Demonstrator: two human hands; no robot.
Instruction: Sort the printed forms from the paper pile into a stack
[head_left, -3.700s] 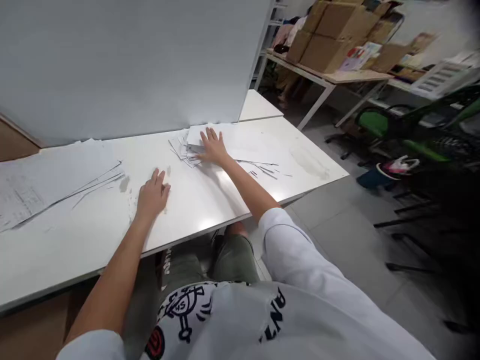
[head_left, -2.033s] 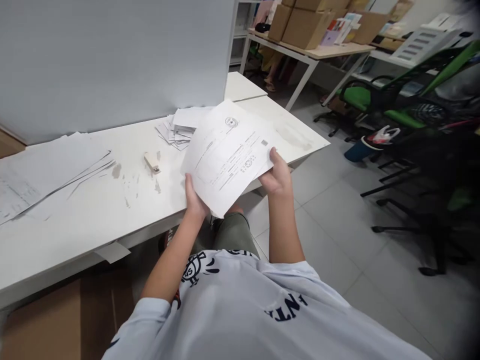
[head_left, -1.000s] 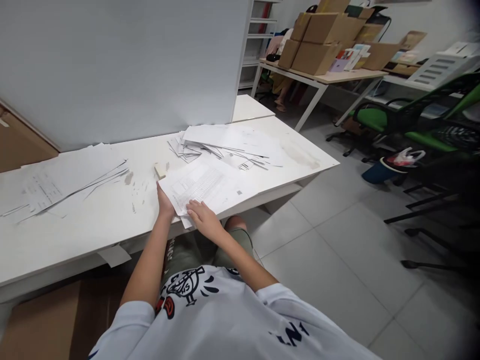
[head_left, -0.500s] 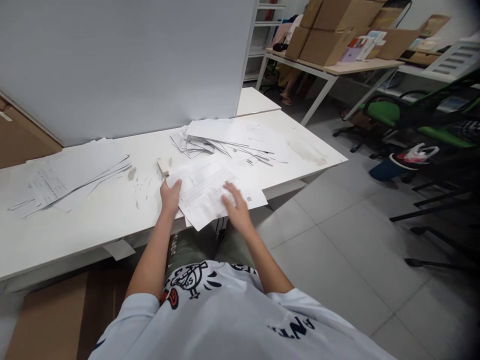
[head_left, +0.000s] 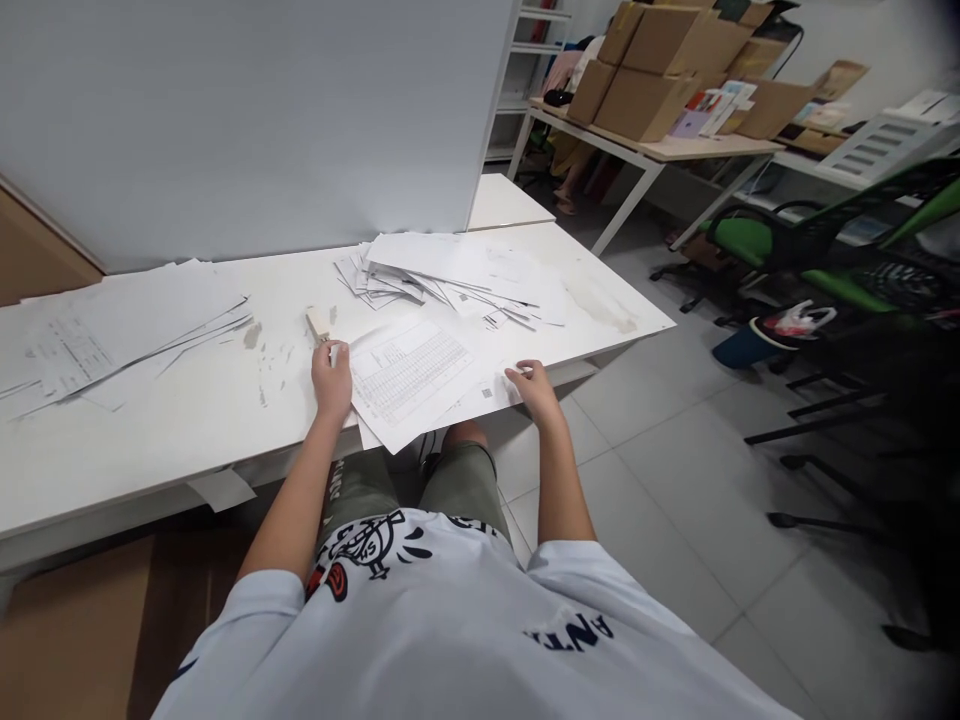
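**Both hands on a set of printed sheets at the surface's near edge**

The person sits at a white surface (head_left: 187,430) with a set of printed sheets (head_left: 416,375) lying in front of them, its near corner hanging over the edge. The left hand (head_left: 331,382) rests on the sheets' left edge, and its fingers (head_left: 330,355) close on that edge with a sliver of paper showing between them. The right hand (head_left: 534,388) sits at the sheets' right corner. Its fingers (head_left: 523,374) are curled and touch the paper, but I cannot tell whether they grip it.

Just beyond the left fingers lies a small beige stapler (head_left: 318,323). Beyond the sheets, between the two hands and further back, a loose pile of papers (head_left: 465,272) is spread out. Well to the left of the left fingers lies another stack of papers (head_left: 112,325). A white partition (head_left: 262,120) stands behind the surface. Far off past the right fingers are cardboard boxes (head_left: 652,70) on a table and a green chair (head_left: 750,235).
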